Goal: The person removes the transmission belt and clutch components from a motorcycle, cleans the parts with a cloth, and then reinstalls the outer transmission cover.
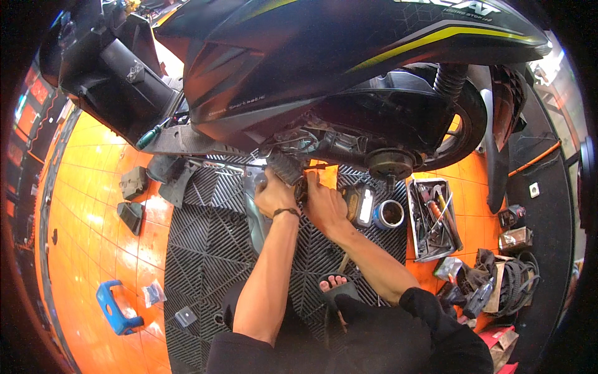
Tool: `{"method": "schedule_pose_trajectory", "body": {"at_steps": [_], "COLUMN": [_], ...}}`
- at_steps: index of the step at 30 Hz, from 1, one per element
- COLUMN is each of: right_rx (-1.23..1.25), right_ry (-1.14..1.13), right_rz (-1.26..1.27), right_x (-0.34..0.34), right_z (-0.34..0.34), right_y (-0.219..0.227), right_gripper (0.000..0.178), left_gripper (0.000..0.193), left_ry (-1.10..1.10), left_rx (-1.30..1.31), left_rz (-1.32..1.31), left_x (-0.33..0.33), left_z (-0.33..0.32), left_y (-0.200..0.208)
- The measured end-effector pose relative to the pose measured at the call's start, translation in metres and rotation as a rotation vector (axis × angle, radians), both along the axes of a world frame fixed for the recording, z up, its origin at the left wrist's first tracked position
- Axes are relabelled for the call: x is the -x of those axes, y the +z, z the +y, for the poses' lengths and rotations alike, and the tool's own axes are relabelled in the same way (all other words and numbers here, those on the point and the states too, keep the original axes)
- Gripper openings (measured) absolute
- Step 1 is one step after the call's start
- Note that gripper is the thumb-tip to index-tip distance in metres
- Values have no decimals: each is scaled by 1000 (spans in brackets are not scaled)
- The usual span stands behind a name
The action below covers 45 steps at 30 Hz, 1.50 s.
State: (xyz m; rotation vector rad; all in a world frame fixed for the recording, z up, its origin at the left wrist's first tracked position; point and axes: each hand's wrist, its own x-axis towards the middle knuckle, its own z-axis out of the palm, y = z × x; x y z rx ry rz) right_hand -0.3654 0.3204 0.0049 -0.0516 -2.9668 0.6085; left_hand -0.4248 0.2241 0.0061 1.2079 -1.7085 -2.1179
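Black sleeves lie nearest, bare forearms reaching toward a scooter. Under its body, the left hand touches a dark ribbed part, fingers curled against it; whether they clamp it, I cannot tell. Just beside, the right hand has bent fingers, their grip hidden. To its right come a battery, a blue tub and a tool tray, the last on orange floor.

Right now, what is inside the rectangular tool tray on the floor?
The tool tray holds a jumble of hand tools; those on top hide most of its bottom and anything beneath them.
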Motion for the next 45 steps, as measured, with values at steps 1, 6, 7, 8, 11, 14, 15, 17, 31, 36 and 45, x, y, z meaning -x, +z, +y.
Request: {"method": "schedule_pose_trajectory", "body": {"at_steps": [1, 6, 7, 8, 11, 14, 15, 17, 31, 36, 45], "right_rx": [5, -6, -5, -8, 0, 1, 3, -2, -1, 17, -13], "right_ry": [-20, -15, -10, -6, 6, 4, 4, 9, 25, 1, 45], "right_rz": [-22, -42, -33, -28, -9, -18, -23, -35, -43, 7, -17], "right_x": [-1, -2, -2, -2, -1, -2, -2, -1, 1, -3, 1], "right_z": [0, -2, -2, -2, -1, 2, 2, 1, -1, 0, 5], "right_y": [0, 4, 4, 6, 2, 1, 2, 3, 5, 2, -4], "right_gripper": [60, 58, 57, 57, 55, 55, 54, 55, 58, 60, 61], "left_gripper": [40, 47, 51, 51, 49, 48, 47, 46, 38, 37, 37], "left_ry": [-1, -18, -19, -43, -71, -43, -42, -81, -91, -8, -112], "left_rx": [-16, 46, 78, 102, 139, 83, 78, 170, 98, -60, 117], "left_rz": [-13, -93, -92, -65, 1, -1, -24, -55, -20, 9, -70], "left_x": [0, -2, 0, 1, 4, 1, -1, -2, -1, 2, -5], "left_z": [1, 0, -2, -2, -4, 2, 2, 0, -6, -2, -2], "left_y": [3, 16, 9, -2, -20, -14, -3, 1, 3, 8, 19]}}
